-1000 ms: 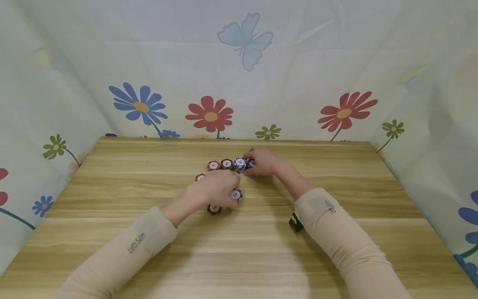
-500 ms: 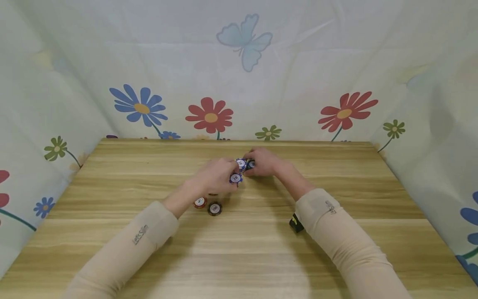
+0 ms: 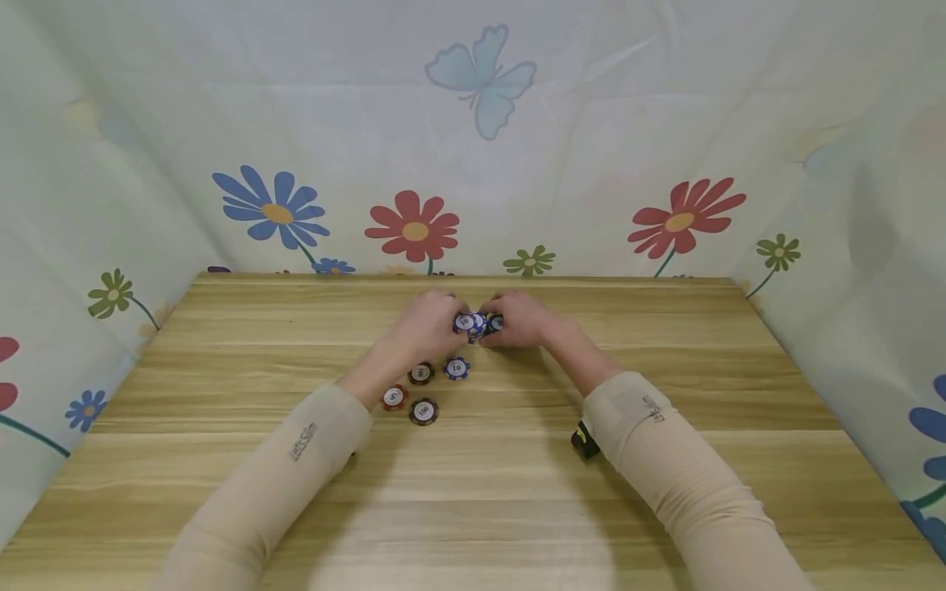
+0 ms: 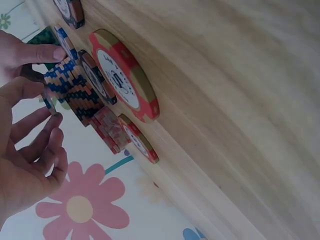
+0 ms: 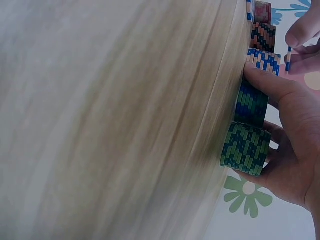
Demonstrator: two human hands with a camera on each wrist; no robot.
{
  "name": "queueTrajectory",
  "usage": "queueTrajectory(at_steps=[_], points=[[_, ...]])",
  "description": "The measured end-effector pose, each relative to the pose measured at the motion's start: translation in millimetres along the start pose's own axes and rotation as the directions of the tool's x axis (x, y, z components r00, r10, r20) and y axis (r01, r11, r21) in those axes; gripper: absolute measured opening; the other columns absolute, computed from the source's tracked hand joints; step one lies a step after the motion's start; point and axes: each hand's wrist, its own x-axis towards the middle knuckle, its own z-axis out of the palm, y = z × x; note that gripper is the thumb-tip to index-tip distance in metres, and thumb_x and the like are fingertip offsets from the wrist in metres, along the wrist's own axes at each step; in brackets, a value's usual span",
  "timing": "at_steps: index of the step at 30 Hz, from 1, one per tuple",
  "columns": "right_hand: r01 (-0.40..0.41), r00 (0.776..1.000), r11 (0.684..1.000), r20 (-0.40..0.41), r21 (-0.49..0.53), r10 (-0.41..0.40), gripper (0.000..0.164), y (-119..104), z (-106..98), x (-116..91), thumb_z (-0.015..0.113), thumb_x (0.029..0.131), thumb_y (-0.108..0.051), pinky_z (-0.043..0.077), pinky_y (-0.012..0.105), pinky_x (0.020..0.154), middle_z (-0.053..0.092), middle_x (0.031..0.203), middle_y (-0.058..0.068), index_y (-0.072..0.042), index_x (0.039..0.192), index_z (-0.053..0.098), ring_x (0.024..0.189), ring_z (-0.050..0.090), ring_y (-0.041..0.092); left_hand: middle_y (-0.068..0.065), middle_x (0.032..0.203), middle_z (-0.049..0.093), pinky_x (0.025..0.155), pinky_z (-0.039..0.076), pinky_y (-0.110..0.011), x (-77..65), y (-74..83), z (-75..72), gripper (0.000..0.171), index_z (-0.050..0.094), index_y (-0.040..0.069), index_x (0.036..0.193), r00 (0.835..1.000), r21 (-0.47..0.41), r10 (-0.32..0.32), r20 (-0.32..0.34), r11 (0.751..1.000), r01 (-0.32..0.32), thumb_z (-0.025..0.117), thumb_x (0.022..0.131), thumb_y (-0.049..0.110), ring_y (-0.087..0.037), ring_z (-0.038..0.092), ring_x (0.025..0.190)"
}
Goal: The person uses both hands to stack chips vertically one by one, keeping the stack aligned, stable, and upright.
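Note:
My left hand (image 3: pixel 432 324) pinches a blue-and-white poker chip (image 3: pixel 464 322) edge-on over the blue stack of poker chips (image 5: pixel 263 61). My right hand (image 3: pixel 521 318) holds the dark blue stack (image 5: pixel 251 105), its thumb along the near side and the other fingers behind. Beside that, a green stack (image 5: pixel 245 149) stands against the same hand. The row continues left with a black-and-orange stack (image 5: pixel 263 37) and a red stack (image 4: pixel 109 131), both hidden by my left hand in the head view.
Loose chips lie nearer: a blue one (image 3: pixel 456 368), two black ones (image 3: pixel 420 373) and a red one (image 3: pixel 394 397). A small black object with a yellow mark (image 3: pixel 585 441) sits partly under my right sleeve. A flowered curtain (image 3: pixel 584 164) rises behind the wooden table (image 3: pixel 473 509).
Carrying the blue chip, my left hand has moved away from me to the blue stack, uncovering loose chips and covering the red and black stacks. My right hand has stayed in place.

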Motion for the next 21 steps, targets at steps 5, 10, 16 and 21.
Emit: queueTrajectory(at_steps=[5,10,16,21], points=[[0.005,1.0,1.0,0.001,-0.012,-0.005,0.054,1.6,0.8,0.3,0.081,0.089,-0.033,0.044,0.045,0.104,0.061,0.13,0.018,-0.006,0.134,0.066,0.118,0.058,0.034,-0.004,0.099,0.067,0.085,0.051,-0.039,4.6,0.3,3.8,0.023,0.077,0.006,0.105,1.0,0.024,-0.022,0.019,0.999,0.021,0.078,0.088,0.022,-0.02,0.061,0.091],[-0.004,1.0,1.0,0.002,-0.013,0.004,0.055,2.8,2.7,1.3,0.08,0.09,-0.033,0.043,0.046,0.105,0.06,0.132,0.018,-0.006,0.135,0.065,0.12,0.057,0.034,-0.004,0.1,0.066,0.084,0.051,-0.038,6.9,0.3,6.5,0.023,0.076,0.007,0.107,0.999,0.028,-0.031,0.031,0.999,0.03,0.077,0.09,0.023,-0.019,0.06,0.092],[-0.004,1.0,1.0,0.001,-0.011,0.004,0.056,2.3,1.7,0.1,0.079,0.091,-0.034,0.043,0.046,0.105,0.059,0.134,0.019,-0.006,0.137,0.064,0.122,0.056,0.036,-0.005,0.1,0.069,0.086,0.051,-0.039,8.2,-3.1,7.8,0.025,0.076,0.007,0.109,1.0,-0.005,-0.013,0.009,1.0,0.013,0.078,0.092,0.024,-0.021,0.062,0.094],[-0.009,1.0,1.0,0.004,-0.023,0.009,0.056,2.5,2.7,0.5,0.079,0.091,-0.035,0.043,0.046,0.106,0.059,0.135,0.018,-0.006,0.137,0.064,0.122,0.056,0.035,-0.006,0.111,0.072,0.096,0.048,-0.043,5.4,-8.4,8.3,0.031,0.074,0.009,0.115,1.0,-0.061,-0.023,0.007,0.998,0.023,0.08,0.092,0.028,-0.024,0.063,0.107]])
